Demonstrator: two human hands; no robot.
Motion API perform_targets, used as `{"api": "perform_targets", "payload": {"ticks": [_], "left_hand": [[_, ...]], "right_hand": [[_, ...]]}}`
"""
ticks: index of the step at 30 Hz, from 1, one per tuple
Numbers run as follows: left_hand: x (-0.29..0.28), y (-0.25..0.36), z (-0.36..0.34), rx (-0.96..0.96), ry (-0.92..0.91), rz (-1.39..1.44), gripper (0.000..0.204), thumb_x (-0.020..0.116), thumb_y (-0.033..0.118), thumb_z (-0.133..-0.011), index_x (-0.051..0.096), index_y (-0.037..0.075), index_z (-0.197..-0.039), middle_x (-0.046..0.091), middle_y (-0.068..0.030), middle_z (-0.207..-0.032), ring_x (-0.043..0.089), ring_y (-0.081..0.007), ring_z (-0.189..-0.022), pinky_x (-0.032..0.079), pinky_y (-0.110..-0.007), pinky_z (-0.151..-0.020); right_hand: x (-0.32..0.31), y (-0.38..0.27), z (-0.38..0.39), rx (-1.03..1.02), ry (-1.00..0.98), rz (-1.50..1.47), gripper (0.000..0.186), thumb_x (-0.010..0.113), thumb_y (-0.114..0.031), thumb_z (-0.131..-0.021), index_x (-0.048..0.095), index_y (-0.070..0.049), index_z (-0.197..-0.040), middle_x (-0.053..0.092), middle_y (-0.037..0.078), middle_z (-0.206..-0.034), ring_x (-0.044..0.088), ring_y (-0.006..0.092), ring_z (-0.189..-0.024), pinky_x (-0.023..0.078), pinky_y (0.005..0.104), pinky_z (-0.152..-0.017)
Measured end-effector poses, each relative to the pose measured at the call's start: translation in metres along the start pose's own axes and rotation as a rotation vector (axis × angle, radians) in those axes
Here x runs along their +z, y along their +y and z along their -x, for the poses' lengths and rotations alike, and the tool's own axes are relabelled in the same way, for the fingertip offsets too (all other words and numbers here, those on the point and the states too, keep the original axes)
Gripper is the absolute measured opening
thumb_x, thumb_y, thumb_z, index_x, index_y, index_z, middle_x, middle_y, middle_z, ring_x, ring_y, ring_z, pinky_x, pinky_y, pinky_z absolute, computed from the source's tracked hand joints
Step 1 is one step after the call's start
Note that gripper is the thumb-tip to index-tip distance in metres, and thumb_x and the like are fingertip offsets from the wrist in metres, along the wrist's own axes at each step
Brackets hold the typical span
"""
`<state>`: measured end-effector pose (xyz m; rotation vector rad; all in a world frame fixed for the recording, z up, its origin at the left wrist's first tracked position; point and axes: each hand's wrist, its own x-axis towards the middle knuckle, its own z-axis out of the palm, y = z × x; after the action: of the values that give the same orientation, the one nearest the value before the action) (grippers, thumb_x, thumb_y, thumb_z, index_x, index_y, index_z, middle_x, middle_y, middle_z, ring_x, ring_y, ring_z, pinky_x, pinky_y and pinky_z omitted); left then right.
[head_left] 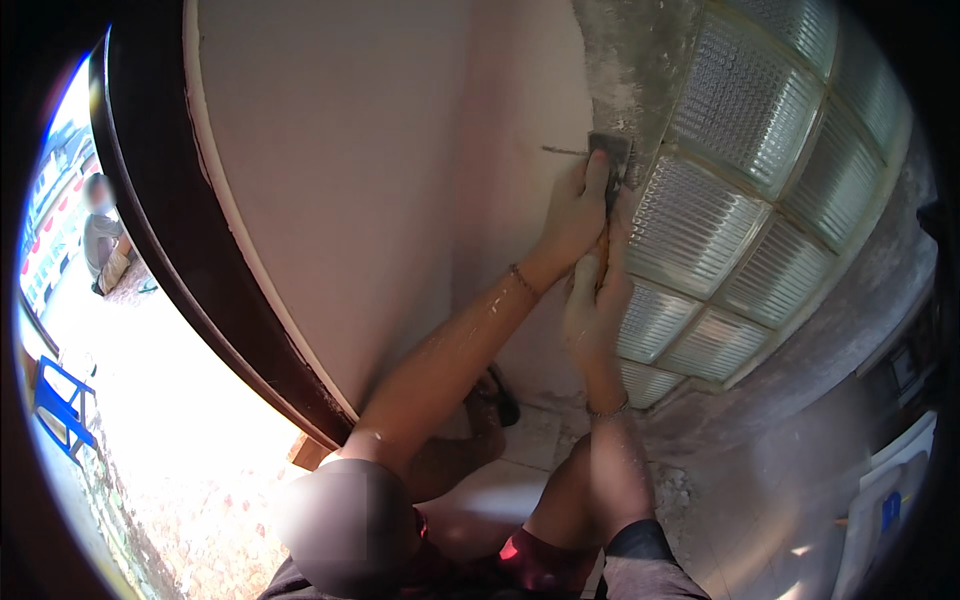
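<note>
Both hands hold a scraper [611, 160] with a dark, flat metal blade and a yellowish handle, up against the wall. My left hand [574, 215] is higher, its thumb pressed on the blade. My right hand [597, 305] grips the handle just below. The blade lies on the border between white wall coating [380, 150] and a rough grey patch [625, 55]. Directly right of the scraper is a panel of ribbed glass blocks [740, 100]. A thin dark line sticks out left of the blade; I cannot make out what it is.
A dark door frame [150, 200] borders a bright opening on the left, where another person [107, 245] sits outside and a blue chair [62, 405] stands. Below me are floor tiles [530, 450] with rubble [675, 490]. White items [880, 480] stand at the lower right.
</note>
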<state>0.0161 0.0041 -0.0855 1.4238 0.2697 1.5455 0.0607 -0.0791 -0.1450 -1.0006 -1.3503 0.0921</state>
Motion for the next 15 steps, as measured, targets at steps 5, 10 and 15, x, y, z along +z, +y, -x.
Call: {"api": "perform_targets", "payload": {"ticks": [5, 10, 15], "left_hand": [[-0.001, 0.012, 0.002, -0.216, -0.054, 0.061, 0.042, 0.04, 0.033, -0.111, 0.059, 0.002, -0.091, 0.064, -0.0068, -0.073, 0.058, -0.0138, -0.051, 0.051, -0.027, -0.057], [0.0, 0.009, -0.007, -0.057, 0.02, -0.007, 0.044, 0.044, 0.038, -0.11, 0.061, 0.004, -0.088, 0.065, -0.0008, -0.079, 0.058, -0.0067, -0.069, 0.049, -0.024, -0.065], [-0.001, 0.009, -0.011, -0.021, 0.023, -0.02, 0.044, 0.045, 0.039, -0.11, 0.063, 0.003, -0.093, 0.065, -0.0008, -0.079, 0.058, -0.0059, -0.068, 0.049, -0.024, -0.065]], "right_hand": [[0.003, -0.001, -0.004, 0.053, 0.015, 0.076, 0.047, 0.044, -0.013, -0.104, 0.041, 0.006, -0.148, 0.066, 0.026, -0.122, 0.072, 0.0341, -0.096, 0.056, 0.0388, -0.081], [0.005, -0.007, -0.007, -0.011, 0.004, 0.002, 0.048, 0.044, -0.013, -0.104, 0.04, 0.005, -0.149, 0.059, 0.027, -0.136, 0.066, 0.037, -0.116, 0.053, 0.0403, -0.095], [0.004, -0.009, -0.015, -0.183, 0.048, 0.038, 0.048, 0.042, -0.013, -0.104, 0.039, 0.005, -0.149, 0.049, 0.026, -0.148, 0.062, 0.0371, -0.123, 0.052, 0.0403, -0.098]]}}
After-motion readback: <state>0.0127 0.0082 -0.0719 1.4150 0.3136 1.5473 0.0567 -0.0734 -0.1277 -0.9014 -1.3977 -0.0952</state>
